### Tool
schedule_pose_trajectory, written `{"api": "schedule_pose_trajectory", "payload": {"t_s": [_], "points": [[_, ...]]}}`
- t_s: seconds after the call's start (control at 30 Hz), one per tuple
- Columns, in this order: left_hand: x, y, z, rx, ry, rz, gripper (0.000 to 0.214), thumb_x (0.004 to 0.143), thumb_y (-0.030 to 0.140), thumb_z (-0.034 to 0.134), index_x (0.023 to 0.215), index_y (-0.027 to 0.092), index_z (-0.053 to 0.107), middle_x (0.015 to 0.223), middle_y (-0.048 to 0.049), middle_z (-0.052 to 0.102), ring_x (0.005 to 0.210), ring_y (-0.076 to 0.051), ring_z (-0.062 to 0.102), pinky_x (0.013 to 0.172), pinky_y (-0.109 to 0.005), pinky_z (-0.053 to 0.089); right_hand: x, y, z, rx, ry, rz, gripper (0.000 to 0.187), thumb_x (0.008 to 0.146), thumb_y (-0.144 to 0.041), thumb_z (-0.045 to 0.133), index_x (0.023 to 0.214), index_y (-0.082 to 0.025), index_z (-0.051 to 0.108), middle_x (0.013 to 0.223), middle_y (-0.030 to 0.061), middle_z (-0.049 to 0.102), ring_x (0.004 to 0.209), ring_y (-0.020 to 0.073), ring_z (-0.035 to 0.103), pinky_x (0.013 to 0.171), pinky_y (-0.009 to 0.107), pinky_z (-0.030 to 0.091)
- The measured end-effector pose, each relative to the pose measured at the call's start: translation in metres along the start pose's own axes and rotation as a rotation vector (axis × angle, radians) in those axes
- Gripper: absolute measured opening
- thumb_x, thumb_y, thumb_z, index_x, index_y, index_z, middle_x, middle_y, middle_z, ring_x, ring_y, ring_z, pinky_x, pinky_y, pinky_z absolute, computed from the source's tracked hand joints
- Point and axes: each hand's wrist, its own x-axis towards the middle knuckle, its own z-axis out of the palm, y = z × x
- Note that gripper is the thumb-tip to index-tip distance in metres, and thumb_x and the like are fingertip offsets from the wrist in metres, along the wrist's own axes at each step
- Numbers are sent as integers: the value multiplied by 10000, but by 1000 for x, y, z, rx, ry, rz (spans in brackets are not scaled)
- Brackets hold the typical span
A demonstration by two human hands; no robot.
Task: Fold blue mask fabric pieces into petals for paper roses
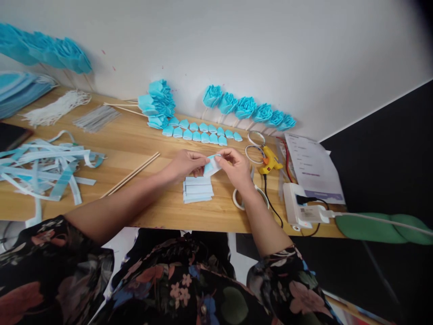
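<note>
A small piece of blue and white face-mask fabric [212,166] is pinched between both hands above the table. My left hand [187,163] grips its left side with thumb and fingers. On its right edge, my right hand [236,166] is closed in the same way. Just below lies a stack of pale fabric rectangles [198,189]. Beyond the hands, two rows of folded blue petals [204,136] run along the table. Scissors [239,198] lie partly hidden under my right forearm.
Blue fabric flowers on sticks [245,107] lean against the wall, with a flower cluster [157,104] left of them. A yellow glue gun [270,160] and a power strip [294,203] sit at right. Fabric strips [43,162], wooden sticks [133,174] and masks [23,92] lie left.
</note>
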Motion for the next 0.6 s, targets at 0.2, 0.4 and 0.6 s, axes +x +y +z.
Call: {"api": "schedule_pose_trajectory", "payload": {"t_s": [0.2,0.4,0.6], "points": [[4,-3,-2,-189,-16,-90,227,902,163,601,703,105,694,559,-21,621,483,-81,528,503,-216,380,0,-6,-5,-179,-31,-284,74,846,-186,651,861,-240,699,915,23,737,912,186,666,865,359,514],[8,-7,-6,-214,-100,-40,228,868,231,681,676,109,695,562,-21,624,475,-73,509,488,-205,369,2,-4,-8,-250,-51,-377,183,832,-100,609,882,-248,704,956,27,742,963,199,673,923,392,504],[8,-10,-9,-208,-122,-4,224,851,290,712,720,109,718,605,-27,648,505,-78,531,502,-204,387,2,-2,-7,-274,-48,-391,179,842,-113,605,886,-251,710,959,28,741,957,199,672,918,395,504]]}}
